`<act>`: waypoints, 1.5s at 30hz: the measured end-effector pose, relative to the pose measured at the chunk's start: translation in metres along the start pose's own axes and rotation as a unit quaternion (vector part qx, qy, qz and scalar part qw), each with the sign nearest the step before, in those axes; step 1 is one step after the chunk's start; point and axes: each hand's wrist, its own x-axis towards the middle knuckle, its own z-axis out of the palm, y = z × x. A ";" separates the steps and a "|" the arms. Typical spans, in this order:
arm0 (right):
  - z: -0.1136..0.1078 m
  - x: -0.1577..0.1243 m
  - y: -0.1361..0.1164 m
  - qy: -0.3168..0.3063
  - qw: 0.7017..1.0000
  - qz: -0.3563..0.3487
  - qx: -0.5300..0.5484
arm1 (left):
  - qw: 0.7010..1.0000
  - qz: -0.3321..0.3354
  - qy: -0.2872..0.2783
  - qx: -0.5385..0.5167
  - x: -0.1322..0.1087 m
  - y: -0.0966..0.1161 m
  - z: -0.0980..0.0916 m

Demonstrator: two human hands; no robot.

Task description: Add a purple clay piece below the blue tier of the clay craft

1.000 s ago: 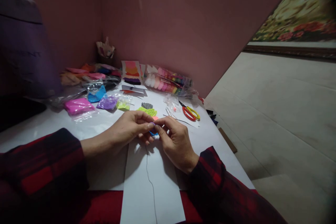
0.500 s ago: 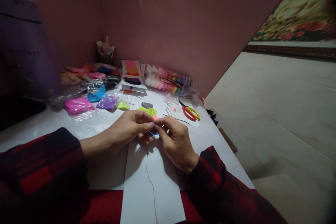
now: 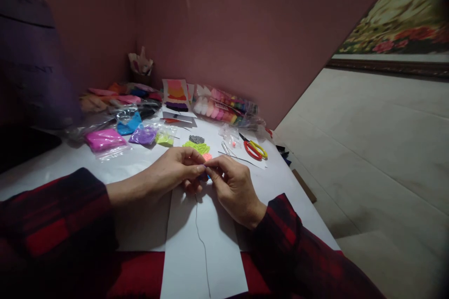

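Observation:
My left hand (image 3: 181,167) and my right hand (image 3: 231,186) meet fingertip to fingertip above a white sheet of paper (image 3: 203,238). Between their thumbs and forefingers is a small piece of purple clay (image 3: 204,167), mostly hidden by the fingers. Both hands are closed in a pinch on it. Just beyond the fingers, the paper carries patches of grey clay (image 3: 196,139), textured lime-green clay (image 3: 196,147) and coral clay (image 3: 207,156). A bit of blue shows behind the fingertips. A thin wavy line (image 3: 200,240) runs down the paper toward me.
Scissors (image 3: 254,148) with red and yellow handles and a slim metal tool (image 3: 225,148) lie to the right. Bags of pink clay (image 3: 105,140), purple clay (image 3: 143,135) and blue clay (image 3: 129,124) sit at left. Packed clay colours (image 3: 224,105) rest against the wall. A large purple container (image 3: 31,70) stands far left.
Both hands stay nearly in place, fingers shifting slightly around the purple clay. Less of the clay and of the blue behind it shows now.

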 end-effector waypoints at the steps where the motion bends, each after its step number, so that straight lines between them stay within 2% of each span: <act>1: 0.000 0.000 0.000 -0.003 1.000 -0.001 0.000 | 1.000 0.000 -0.004 0.002 0.000 0.000 0.000; 10: 0.000 -0.001 0.002 -0.020 1.000 -0.015 -0.011 | 1.000 -0.004 -0.017 0.026 -0.004 0.003 0.001; 18: 0.000 -0.001 0.002 -0.020 1.000 -0.013 -0.018 | 1.000 0.002 -0.020 0.001 -0.002 -0.001 -0.001; 26: 0.000 -0.001 -0.003 0.020 0.999 0.014 -0.029 | 0.999 0.017 -0.018 -0.025 0.002 -0.005 -0.001; 40: 0.000 -0.001 -0.003 0.043 0.998 0.028 -0.021 | 0.999 0.026 -0.026 -0.032 0.003 -0.010 -0.004; 45: 0.001 -0.002 -0.002 0.048 0.998 0.032 0.019 | 0.998 0.045 -0.008 -0.034 0.001 -0.005 -0.002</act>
